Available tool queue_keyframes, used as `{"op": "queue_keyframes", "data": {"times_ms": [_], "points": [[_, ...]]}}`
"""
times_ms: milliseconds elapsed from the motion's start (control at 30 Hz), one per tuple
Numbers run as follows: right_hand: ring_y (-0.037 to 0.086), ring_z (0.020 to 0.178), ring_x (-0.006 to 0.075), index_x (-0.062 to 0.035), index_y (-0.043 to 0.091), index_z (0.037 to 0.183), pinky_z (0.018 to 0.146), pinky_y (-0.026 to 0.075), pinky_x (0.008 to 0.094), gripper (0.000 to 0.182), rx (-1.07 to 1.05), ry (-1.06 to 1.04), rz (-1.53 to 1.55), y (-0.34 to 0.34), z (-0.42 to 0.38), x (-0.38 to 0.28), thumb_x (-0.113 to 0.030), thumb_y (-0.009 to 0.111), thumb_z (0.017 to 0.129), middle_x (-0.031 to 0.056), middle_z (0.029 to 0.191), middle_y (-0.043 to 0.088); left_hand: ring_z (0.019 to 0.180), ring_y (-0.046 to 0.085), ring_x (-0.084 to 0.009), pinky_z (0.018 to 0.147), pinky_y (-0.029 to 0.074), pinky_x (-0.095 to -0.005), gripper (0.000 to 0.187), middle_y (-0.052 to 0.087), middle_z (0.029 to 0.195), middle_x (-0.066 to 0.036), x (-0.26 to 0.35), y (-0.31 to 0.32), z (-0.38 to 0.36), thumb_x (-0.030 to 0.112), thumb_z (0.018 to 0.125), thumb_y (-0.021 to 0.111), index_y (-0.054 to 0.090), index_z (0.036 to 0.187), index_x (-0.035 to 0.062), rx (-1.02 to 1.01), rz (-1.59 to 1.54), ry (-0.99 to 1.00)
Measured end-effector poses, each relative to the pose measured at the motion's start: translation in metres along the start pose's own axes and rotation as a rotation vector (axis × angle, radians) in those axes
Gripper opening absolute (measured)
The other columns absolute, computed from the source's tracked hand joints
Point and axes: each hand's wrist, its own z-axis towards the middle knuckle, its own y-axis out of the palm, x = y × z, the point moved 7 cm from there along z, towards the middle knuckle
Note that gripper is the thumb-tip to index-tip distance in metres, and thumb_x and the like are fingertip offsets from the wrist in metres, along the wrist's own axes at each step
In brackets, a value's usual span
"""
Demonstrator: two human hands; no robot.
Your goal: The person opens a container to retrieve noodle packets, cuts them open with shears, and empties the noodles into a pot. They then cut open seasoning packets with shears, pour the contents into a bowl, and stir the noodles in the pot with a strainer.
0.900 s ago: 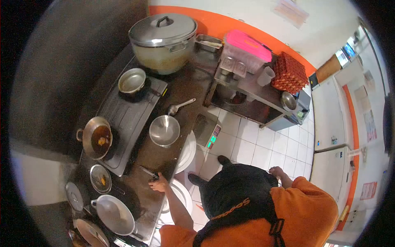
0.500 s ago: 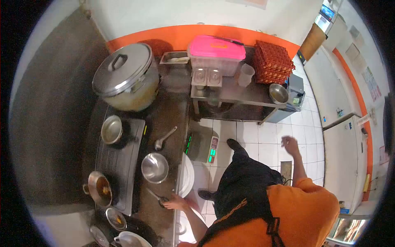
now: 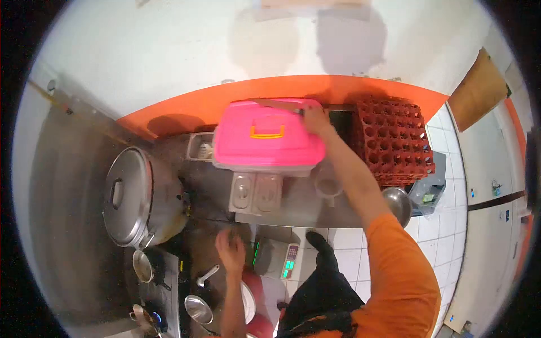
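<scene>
My right hand (image 3: 315, 119) reaches across the steel table and closes around the handle end of a knife (image 3: 276, 104). The knife lies along the back of a pink lid (image 3: 236, 135) with a yellow handle, which covers a clear plastic box (image 3: 293, 172). My left hand (image 3: 230, 252) hovers over the edge of the dark counter, its fingers loosely bent and apart, with nothing visible in them. Below it on the counter are a ladle (image 3: 208, 276) and a steel bowl (image 3: 198, 310).
Red egg trays (image 3: 391, 138) are stacked right of the box. Lidded steel containers (image 3: 255, 194) and a clear plastic jug (image 3: 328, 186) stand before it. At left are a large lidded pot (image 3: 129, 197) and a stove with pans. A digital scale (image 3: 273, 259) sits below.
My view has turned toward the back table. My right hand has gone from beside my body to the knife. My left hand has left the tool on the counter and moved forward.
</scene>
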Motion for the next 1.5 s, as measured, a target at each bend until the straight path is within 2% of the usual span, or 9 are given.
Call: {"op": "queue_keyframes", "data": {"times_ms": [200,267,367,600,933,1033,1100,1333,1500], "points": [[0.057,0.108,0.0372,-0.0092,0.055,0.123,0.087,0.045,0.0565,0.033,0.279,0.073,-0.029,-0.027,-0.096,0.025,-0.027,0.053,0.095,0.0179,0.118,0.058,0.124,0.048,-0.0388,0.102,0.042,-0.0486,0.059,0.051,0.134,-0.017,0.134,0.117,0.186,0.006,0.074,0.071,0.053,0.13,0.0063,-0.271,0.212,0.559],[0.056,0.109,0.0423,-0.0024,0.053,0.123,0.087,0.048,0.0535,0.032,0.068,0.288,0.209,-0.03,-0.153,0.048,-0.02,0.051,0.096,0.0222,0.121,0.055,0.124,0.047,-0.0383,0.103,0.042,-0.0487,0.065,0.051,0.133,-0.016,0.156,0.141,0.213,0.008,0.071,0.073,0.05,0.133,0.0074,-0.37,0.311,0.622],[0.052,0.118,0.0487,0.0065,0.041,0.135,0.099,0.047,0.0518,0.046,-0.174,0.276,0.25,-0.048,-0.226,0.06,-0.023,0.047,0.099,0.0312,0.133,0.047,0.122,0.049,-0.0359,0.099,0.045,-0.0475,0.069,0.052,0.128,-0.014,0.168,0.157,0.23,0.012,0.069,0.075,0.049,0.134,0.0085,-0.51,0.393,0.668],[0.048,0.12,0.0523,0.007,0.027,0.147,0.098,0.045,0.0521,0.064,-0.203,0.422,0.44,-0.063,-0.27,0.062,0.0,0.049,0.087,0.0376,0.138,0.037,0.105,0.059,-0.029,0.08,0.055,-0.0425,0.06,0.059,0.11,-0.009,0.121,0.169,0.217,0.02,0.074,0.073,0.052,0.128,0.0079,-0.732,0.552,0.735],[0.04,0.129,0.0488,0.0009,0.028,0.15,0.109,0.035,0.0519,0.074,-0.159,0.213,0.089,0.051,-0.344,0.11,0.005,0.051,0.08,0.0332,0.141,0.036,0.1,0.062,-0.0304,0.082,0.056,-0.0414,0.047,0.063,0.112,-0.012,0.204,0.08,0.292,0.02,0.074,0.075,0.062,0.117,0.0061,-0.254,0.409,0.932],[0.04,0.13,0.0469,-0.0019,0.036,0.148,0.111,0.033,0.0521,0.071,-0.082,0.058,0.082,0.082,-0.357,0.124,0.005,0.054,0.079,0.0303,0.142,0.037,0.1,0.062,-0.0301,0.082,0.056,-0.0417,0.045,0.064,0.111,-0.012,0.225,0.065,0.331,0.019,0.075,0.075,0.062,0.117,0.0063,-0.208,0.421,0.929],[0.039,0.131,0.0468,-0.0045,0.04,0.146,0.111,0.033,0.0525,0.07,-0.086,0.199,0.292,0.121,-0.368,0.153,0.003,0.057,0.078,0.0303,0.142,0.037,0.101,0.062,-0.03,0.082,0.056,-0.0418,0.044,0.063,0.112,-0.012,0.23,0.062,0.344,0.019,0.077,0.074,0.062,0.118,0.0066,-0.203,0.423,0.92],[0.05,0.12,0.0422,-0.0052,0.053,0.13,0.102,0.042,0.0497,0.05,-0.106,0.16,0.43,-0.001,-0.32,0.073,-0.004,0.062,0.08,0.025,0.129,0.052,0.11,0.059,-0.0302,0.083,0.056,-0.0431,0.043,0.062,0.12,-0.011,0.227,0.061,0.354,0.021,0.081,0.071,0.061,0.121,0.0069,-0.259,0.409,0.849],[0.046,0.127,0.0444,0.0034,0.051,0.13,0.109,0.039,0.0483,0.048,-0.01,-0.104,0.436,-0.065,-0.128,-0.014,-0.015,0.064,0.088,0.0282,0.126,0.055,0.119,0.056,-0.0343,0.094,0.052,-0.0443,0.05,0.059,0.128,-0.013,0.228,0.064,0.357,0.026,0.084,0.07,0.058,0.129,0.0061,-0.369,0.436,0.74]]}}
